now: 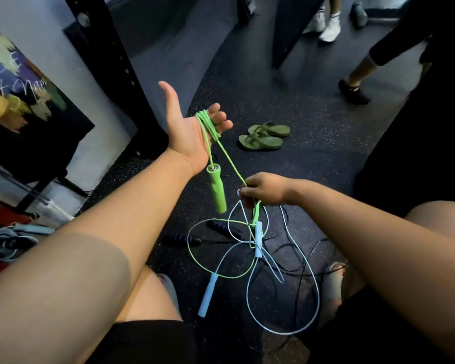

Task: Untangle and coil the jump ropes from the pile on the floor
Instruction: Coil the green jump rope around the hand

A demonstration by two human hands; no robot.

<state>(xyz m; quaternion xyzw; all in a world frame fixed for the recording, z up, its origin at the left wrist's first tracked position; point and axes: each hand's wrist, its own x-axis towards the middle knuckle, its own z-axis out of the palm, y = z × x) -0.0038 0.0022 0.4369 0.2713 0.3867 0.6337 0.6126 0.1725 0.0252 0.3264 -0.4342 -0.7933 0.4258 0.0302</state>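
Forearms (103, 232), foreground. Left hand (187, 132) spread, green rope (208, 122) coiled over its straight fingers (221, 123). Right hand (265, 189) pinches that rope above the floor pile (250, 227). Likely risk: pulling tightens its snag round the blue rope (206, 298).

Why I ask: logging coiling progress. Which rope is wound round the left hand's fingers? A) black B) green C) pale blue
B: the green rope loops round the fingers of the left hand, its green handle dangling below the wrist, and the right hand pinches it lower down.
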